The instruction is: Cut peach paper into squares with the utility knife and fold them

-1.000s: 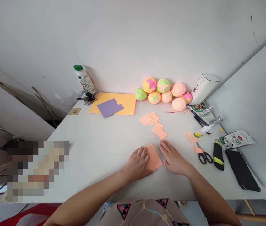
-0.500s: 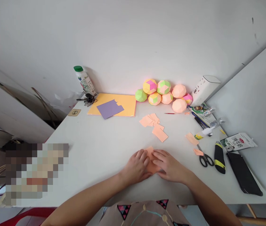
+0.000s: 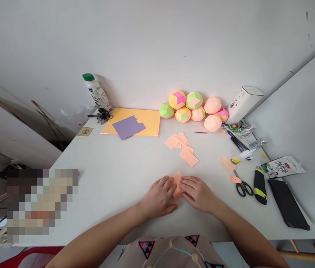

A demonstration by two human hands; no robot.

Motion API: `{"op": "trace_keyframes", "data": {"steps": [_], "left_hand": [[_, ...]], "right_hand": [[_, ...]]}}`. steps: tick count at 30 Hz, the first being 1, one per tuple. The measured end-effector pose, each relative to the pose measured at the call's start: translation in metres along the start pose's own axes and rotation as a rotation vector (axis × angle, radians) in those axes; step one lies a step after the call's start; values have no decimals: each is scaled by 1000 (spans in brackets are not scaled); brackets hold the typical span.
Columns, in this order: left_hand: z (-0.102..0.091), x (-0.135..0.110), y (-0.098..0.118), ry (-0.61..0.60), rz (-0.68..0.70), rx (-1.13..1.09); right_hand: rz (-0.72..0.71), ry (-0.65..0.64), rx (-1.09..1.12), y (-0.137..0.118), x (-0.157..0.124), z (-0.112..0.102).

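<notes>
A small peach paper piece (image 3: 177, 186) lies on the table in front of me, between my two hands. My left hand (image 3: 161, 195) holds its left side, fingers curled over it and thumb stretched out below. On the right side, my right hand (image 3: 198, 191) grips the paper with its fingers together, and its thumb is hidden. Both hands partly cover the sheet, so any crease under the fingers cannot be made out. Just beyond the hands lie more peach paper cards (image 3: 189, 156), with several overlapping cards (image 3: 176, 140) behind them.
Several faceted paper balls (image 3: 212, 123) are stacked by the wall. Purple paper (image 3: 129, 127) rests on a yellow pack (image 3: 151, 124), near keys (image 3: 103, 115) and a bottle (image 3: 99, 93). At right are scissors (image 3: 243, 189), a glue bottle (image 3: 239, 158), a black-yellow cutter (image 3: 260, 186) and a black case (image 3: 288, 204).
The paper now lies flatter, with more of its upper part showing. My right thumb has gone from view, and my left thumb has slid off the paper's lower edge. The view has shifted slightly.
</notes>
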State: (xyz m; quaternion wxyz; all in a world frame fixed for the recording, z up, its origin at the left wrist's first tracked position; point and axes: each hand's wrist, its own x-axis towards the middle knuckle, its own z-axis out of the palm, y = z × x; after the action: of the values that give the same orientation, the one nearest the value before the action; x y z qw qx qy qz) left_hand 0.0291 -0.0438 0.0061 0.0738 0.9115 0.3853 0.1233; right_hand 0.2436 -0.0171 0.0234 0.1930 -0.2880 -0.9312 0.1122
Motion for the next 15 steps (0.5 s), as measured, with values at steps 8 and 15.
{"op": "trace_keyframes", "data": {"steps": [8,15], "left_hand": [[1,4,-7,122,4,-34],[0,3,-8,85,23,-13]], "right_hand": [[74,84,44,4,-1,8],[116,96,65,5,1,10]]}}
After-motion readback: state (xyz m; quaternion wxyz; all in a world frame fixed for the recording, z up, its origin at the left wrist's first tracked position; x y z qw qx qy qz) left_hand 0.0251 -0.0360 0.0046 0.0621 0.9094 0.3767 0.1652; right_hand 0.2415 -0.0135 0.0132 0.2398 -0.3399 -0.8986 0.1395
